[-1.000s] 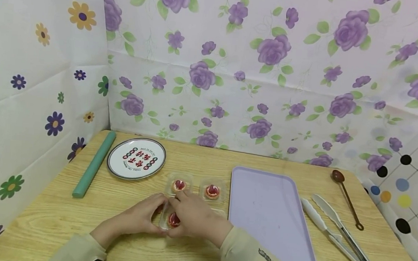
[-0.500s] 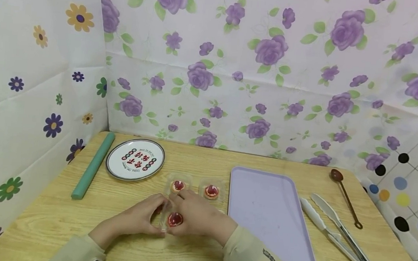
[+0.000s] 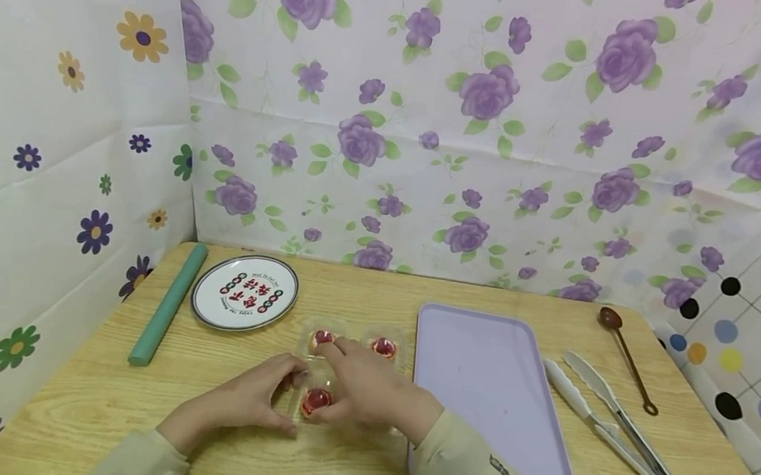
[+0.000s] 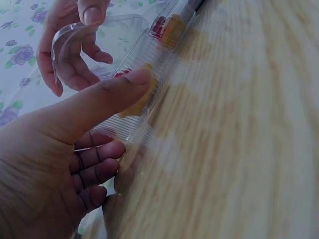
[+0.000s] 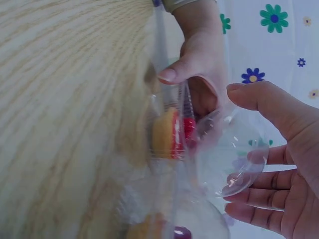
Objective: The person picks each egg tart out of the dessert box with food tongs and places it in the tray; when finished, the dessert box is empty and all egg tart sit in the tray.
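My left hand (image 3: 253, 394) holds the left side of a clear plastic box (image 4: 117, 124) at the front left of a cluster of boxes. Inside sits a small tart (image 3: 314, 402) with a glossy red topping. My right hand (image 3: 376, 392) holds the box's clear lid (image 5: 232, 154), which is raised and tilted on the right side. Behind it stand two more boxed tarts, the back left tart (image 3: 323, 338) and the back right tart (image 3: 384, 349). What lies beneath my right hand is mostly hidden.
A lilac tray (image 3: 477, 369) lies right of the boxes, with tongs (image 3: 619, 431) and a brown ladle (image 3: 627, 358) beyond it. At the left are a white plate (image 3: 245, 293) with red lettering and a green rod (image 3: 169, 304). Patterned cloth screens the back and sides.
My right hand has moved right and spread, and the lid now stands raised off the front left box. My left hand stays at the box's left side. The view has shifted slightly.
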Demonstrator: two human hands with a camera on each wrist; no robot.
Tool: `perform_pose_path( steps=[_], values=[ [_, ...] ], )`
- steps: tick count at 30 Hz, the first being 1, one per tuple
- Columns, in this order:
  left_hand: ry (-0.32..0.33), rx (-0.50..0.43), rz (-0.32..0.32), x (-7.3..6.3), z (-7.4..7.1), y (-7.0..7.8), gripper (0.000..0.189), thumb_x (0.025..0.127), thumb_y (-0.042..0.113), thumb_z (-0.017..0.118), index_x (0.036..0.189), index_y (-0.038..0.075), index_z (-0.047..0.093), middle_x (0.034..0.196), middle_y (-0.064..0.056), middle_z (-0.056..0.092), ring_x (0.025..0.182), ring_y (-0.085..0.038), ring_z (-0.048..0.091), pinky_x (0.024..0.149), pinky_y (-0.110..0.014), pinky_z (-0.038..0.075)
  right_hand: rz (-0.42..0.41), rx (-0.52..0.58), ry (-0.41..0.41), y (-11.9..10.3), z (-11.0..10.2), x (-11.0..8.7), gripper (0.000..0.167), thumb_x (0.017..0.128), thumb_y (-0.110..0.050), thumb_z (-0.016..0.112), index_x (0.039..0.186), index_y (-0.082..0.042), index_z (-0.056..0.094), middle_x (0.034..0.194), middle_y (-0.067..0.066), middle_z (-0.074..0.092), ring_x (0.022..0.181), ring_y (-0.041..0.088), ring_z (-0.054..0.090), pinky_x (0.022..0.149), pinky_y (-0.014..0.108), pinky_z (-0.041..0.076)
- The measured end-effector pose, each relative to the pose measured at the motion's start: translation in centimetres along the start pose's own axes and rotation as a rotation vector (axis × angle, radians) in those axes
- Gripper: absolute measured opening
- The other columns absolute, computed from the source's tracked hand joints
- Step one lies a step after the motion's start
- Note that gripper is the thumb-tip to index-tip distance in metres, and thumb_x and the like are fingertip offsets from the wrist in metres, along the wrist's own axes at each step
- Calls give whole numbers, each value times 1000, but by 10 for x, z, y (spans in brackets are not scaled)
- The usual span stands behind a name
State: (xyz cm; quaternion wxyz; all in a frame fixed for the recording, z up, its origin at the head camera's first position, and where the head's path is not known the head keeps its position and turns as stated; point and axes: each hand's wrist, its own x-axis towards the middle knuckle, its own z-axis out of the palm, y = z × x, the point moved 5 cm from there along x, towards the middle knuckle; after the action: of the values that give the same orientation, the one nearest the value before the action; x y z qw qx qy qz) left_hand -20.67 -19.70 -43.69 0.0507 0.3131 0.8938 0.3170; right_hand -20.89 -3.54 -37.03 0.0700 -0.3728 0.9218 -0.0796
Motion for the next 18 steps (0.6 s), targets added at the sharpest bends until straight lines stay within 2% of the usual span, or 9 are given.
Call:
perform_pose_path(
  steps=[4, 10, 18],
  values=[
    [5, -22, 13, 1, -1, 0, 79, 65, 47, 84, 124, 8, 50, 107, 5, 52, 99, -7, 49, 89, -25, 47, -5, 1, 41, 5, -7, -4, 80, 76, -56, 73, 138, -17, 41, 130, 2, 56, 111, 15, 60, 86, 29, 55],
    [-1, -57, 9, 1, -2, -1, 83, 64, 46, 85, 128, 7, 49, 107, 4, 53, 97, -7, 50, 88, -24, 47, 10, 50, 96, 11, -17, -14, 83, 76, -57, 73, 140, -16, 40, 131, 2, 58, 114, 21, 60, 94, 39, 53],
    [-29, -65, 9, 0, -5, 3, 86, 63, 46, 85, 130, 7, 49, 107, 2, 54, 97, -8, 51, 86, -24, 48, 9, 209, 140, 19, -23, -28, 82, 77, -48, 75, 141, -12, 38, 128, 7, 57, 114, 21, 58, 96, 40, 51]
  ],
)
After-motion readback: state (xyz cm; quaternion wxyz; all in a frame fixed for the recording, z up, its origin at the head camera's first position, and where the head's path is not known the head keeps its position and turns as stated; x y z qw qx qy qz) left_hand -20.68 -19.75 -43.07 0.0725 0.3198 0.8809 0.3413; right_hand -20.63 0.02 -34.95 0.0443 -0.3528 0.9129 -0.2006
